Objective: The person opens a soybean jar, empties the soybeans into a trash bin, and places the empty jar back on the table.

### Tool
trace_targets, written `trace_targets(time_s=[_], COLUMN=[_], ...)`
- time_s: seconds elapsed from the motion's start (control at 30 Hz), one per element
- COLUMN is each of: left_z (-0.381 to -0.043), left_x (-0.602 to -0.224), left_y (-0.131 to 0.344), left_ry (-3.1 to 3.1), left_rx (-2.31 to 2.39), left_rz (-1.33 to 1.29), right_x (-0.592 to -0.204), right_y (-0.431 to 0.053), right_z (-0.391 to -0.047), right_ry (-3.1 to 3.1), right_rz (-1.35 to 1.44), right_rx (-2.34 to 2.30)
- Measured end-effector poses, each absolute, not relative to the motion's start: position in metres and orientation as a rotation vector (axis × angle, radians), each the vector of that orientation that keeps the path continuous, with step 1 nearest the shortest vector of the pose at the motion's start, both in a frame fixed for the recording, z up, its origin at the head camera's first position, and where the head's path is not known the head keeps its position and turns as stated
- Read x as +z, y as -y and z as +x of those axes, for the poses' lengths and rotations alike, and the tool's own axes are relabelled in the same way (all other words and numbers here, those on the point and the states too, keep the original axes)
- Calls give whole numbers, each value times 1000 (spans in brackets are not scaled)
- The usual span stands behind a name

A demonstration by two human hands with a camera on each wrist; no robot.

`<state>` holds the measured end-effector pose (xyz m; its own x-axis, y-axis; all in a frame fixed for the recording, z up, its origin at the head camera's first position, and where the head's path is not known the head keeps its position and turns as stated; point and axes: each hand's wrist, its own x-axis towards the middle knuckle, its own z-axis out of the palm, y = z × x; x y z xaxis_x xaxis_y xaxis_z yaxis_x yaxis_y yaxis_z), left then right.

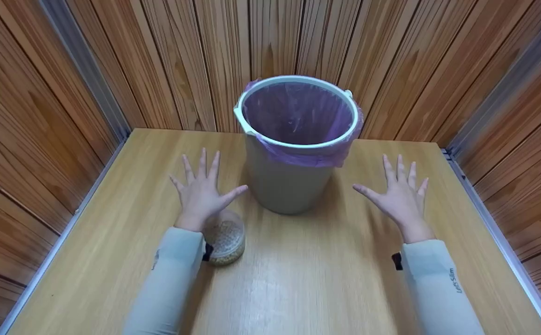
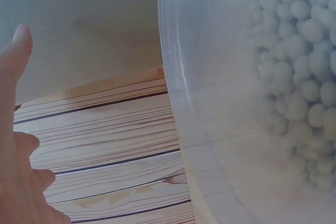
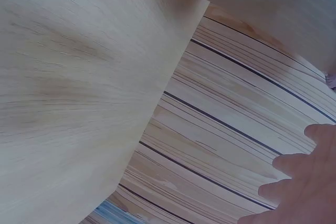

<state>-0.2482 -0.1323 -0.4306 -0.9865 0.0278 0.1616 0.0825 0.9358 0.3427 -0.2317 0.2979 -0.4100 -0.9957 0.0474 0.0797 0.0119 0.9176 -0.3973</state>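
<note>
Both my hands hover over the table with fingers straight and spread, holding nothing. My left hand (image 1: pixel 200 195) is left of the trash bin, its thumb pointing toward the bin. Below that hand, partly hidden by the wrist, stands a clear round tub (image 1: pixel 226 239); the left wrist view shows many small pale round beans or beads (image 2: pixel 299 61) inside it. On the bin's other side is my right hand (image 1: pixel 398 195), apart from it. The trash bin (image 1: pixel 289 186) is upright, with a pale rim and a purple bag (image 1: pixel 298 158) lining it and folded over the rim.
The wooden table (image 1: pixel 298 279) has metal rails (image 1: pixel 498 242) along its sides. Wood-panelled walls (image 1: pixel 158 60) rise behind it and on the left and right. The bin stands near the table's back edge.
</note>
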Motion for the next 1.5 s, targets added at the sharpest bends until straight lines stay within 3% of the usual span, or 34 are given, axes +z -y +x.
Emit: trace_targets(time_s=[0.27, 0.73, 1.5], left_z=[-244, -228, -186], left_x=[-427, -418, -464], left_y=[136, 133, 138], left_ry=[2911, 2898, 2885], left_rx=[-606, -825, -1091], left_rz=[-105, -106, -16], right_x=[-410, -412, -456], right_y=[-294, -285, -246], right_z=[-227, -219, -185], right_ry=[2969, 2853, 2368], right_rz=[-41, -22, 179], right_rx=[763, 1516, 2116])
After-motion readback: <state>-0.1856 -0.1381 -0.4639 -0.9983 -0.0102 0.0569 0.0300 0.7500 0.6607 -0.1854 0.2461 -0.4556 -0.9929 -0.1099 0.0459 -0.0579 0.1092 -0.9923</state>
